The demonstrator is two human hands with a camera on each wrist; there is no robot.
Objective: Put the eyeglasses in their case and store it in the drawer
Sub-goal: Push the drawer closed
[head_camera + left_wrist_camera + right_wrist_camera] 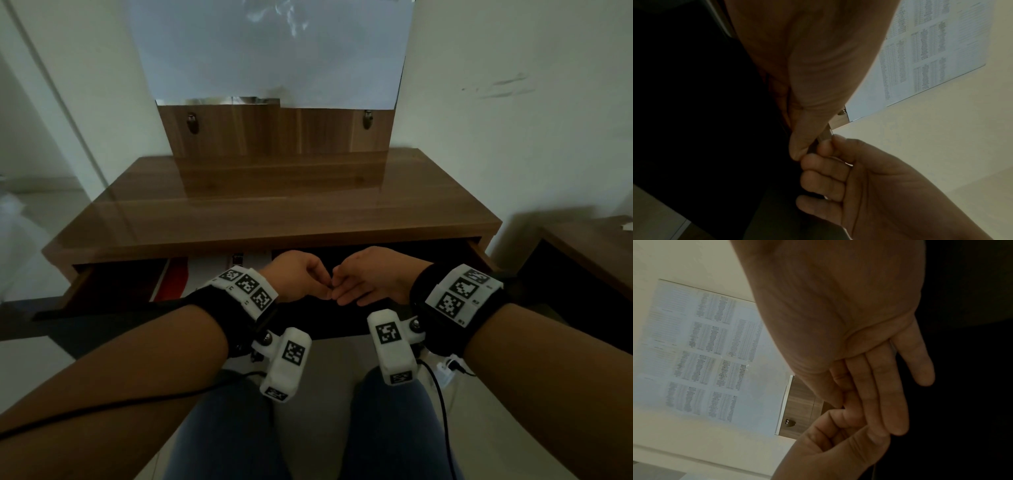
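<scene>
The dresser drawer [113,286] stands pulled open under the wooden top. Both hands meet at the middle of its dark front edge [102,313]. My left hand [301,279] has its fingers curled and its thumb [798,146] pressed down at that edge. My right hand [366,284] touches it fingertip to fingertip, and its fingers [879,386] lie fairly straight against the dark front. A thin grey strip [825,134] shows between the two hands. Neither eyeglasses nor a case shows in any view; the drawer's right half is dark.
A white and red printed sheet [205,270] lies in the drawer's left half. The dresser top [274,212] carries a mirror covered by paper [274,51]. A second dark wooden unit [589,246] stands at the right. My knees [226,438] are below the drawer.
</scene>
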